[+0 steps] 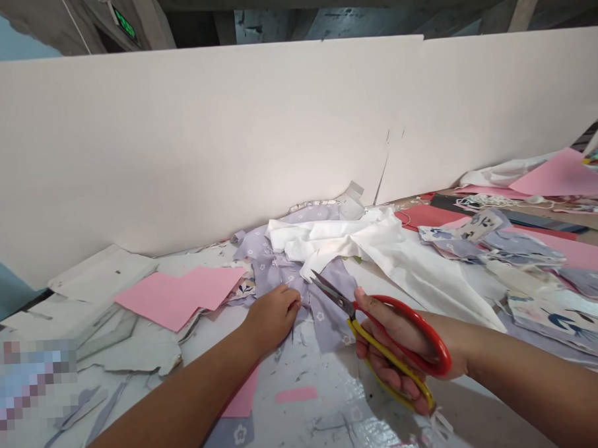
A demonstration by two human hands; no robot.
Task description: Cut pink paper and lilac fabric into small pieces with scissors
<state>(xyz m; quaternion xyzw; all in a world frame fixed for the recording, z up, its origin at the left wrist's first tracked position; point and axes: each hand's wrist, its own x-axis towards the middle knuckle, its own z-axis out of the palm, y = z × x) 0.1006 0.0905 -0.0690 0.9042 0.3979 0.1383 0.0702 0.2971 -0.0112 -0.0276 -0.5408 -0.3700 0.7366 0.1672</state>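
My right hand [397, 362] grips a pair of scissors [343, 302] with one red and one yellow handle. Their blades point up and left, lying close together. In front of the tips is lavender fabric [333, 315] with white flower prints. My left hand [276, 317] is closed, pinching the lavender fabric just left of the blades; its fingertips are partly hidden. A white cloth [374, 240] lies crumpled over the lavender fabric behind both hands.
Pink paper [183, 292] and pale card pieces [103, 272] lie to the left. Cut printed fabric pieces [565, 318] are piled at right, near red sheets [432, 215] and white cord [496, 202]. A tall white panel [201, 142] stands along the back.
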